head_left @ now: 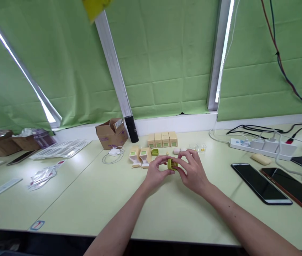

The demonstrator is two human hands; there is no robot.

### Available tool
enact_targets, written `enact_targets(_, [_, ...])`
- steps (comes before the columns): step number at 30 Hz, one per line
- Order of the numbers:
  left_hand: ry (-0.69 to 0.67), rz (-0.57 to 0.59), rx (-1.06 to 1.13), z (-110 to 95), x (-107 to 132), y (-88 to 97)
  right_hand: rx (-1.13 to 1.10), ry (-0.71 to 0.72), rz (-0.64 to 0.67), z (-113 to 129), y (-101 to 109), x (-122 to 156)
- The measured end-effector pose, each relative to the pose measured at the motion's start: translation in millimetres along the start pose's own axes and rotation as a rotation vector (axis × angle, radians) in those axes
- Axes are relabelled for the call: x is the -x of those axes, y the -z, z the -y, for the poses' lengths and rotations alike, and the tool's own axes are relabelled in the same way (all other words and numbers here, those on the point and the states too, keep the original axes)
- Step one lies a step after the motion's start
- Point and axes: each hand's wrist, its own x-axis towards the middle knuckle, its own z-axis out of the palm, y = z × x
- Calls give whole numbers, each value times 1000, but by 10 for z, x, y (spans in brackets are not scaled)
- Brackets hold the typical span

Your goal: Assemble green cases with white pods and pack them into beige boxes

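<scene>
Between my two hands is a small olive-green open case, held just above the table. My left hand grips its left side with thumb and fingers. On the other side, my right hand has its fingertips at the case's opening; whether they pinch something inside is hidden. Behind my left hand lies another green piece, like a shallow tray. Two opened small boxes stand left of it. A small pale pink item sits just behind my hands, near clear round dishes.
Several closed small boxes stand in a row at the back. A brown carton, a black bottle and a coiled white cable are left of them. Phones and a power strip lie to the right.
</scene>
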Motion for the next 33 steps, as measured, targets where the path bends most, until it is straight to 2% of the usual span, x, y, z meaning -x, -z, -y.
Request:
enact_targets(4, [-40, -85, -82, 64, -33, 67, -101, -41, 85, 6, 26, 2])
enact_targets(10, [-75, -127, -191, 47, -29, 93, -194, -94, 121, 36, -75, 70])
enact_targets(20, [-101, -76, -180, 5, 15, 21, -319, -126, 129, 30, -104, 80])
enact_targets(26, [-195, -75, -212, -21, 28, 38, -310, -159, 89, 31, -95, 66])
enact_targets(33, [-86, -97, -191, 43, 31, 21, -315, -163, 60, 15, -95, 53])
